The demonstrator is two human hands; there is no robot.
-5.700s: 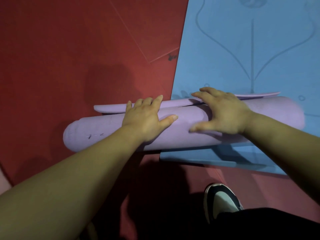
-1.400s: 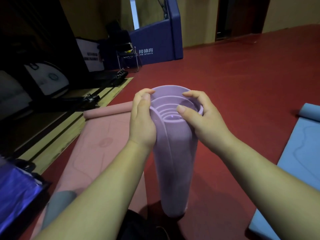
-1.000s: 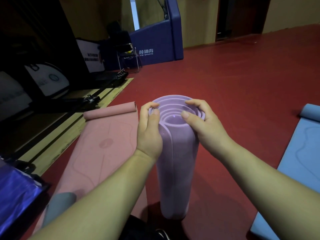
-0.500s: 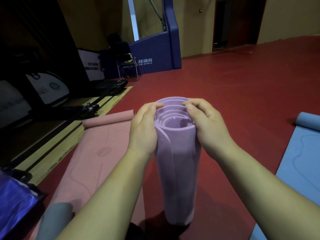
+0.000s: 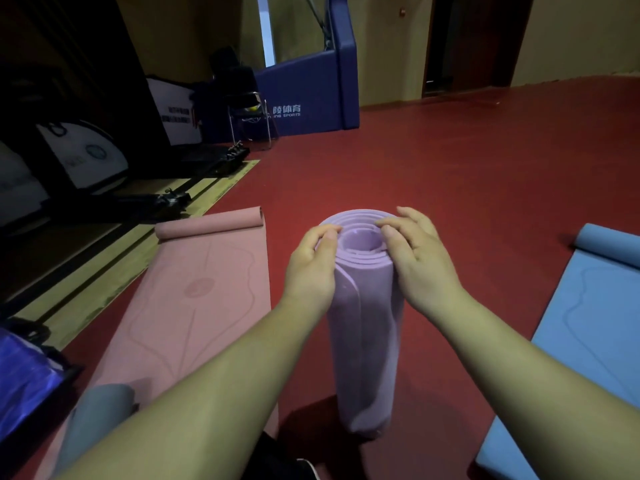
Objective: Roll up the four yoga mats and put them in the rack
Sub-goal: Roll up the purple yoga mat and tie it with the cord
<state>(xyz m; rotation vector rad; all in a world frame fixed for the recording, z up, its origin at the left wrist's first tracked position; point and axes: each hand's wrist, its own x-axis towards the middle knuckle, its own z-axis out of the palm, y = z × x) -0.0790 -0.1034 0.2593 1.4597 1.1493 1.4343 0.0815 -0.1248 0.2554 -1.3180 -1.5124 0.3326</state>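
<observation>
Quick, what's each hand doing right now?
Left hand: grips the rolled purple mat near its top.
Right hand: pinches the same mat's top rim.

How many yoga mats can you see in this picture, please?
4. The purple mat stands rolled upright in the middle; the pink mat lies unrolled on the left; the blue mat lies unrolled on the right; a grey roll, probably a mat, sits bottom left.

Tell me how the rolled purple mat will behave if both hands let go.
The purple mat stands on end on the red floor, tall and narrow, so it would probably tip, then roll. Gaps show between its layers at the top, so it may loosen once the left hand and right hand release it.
</observation>
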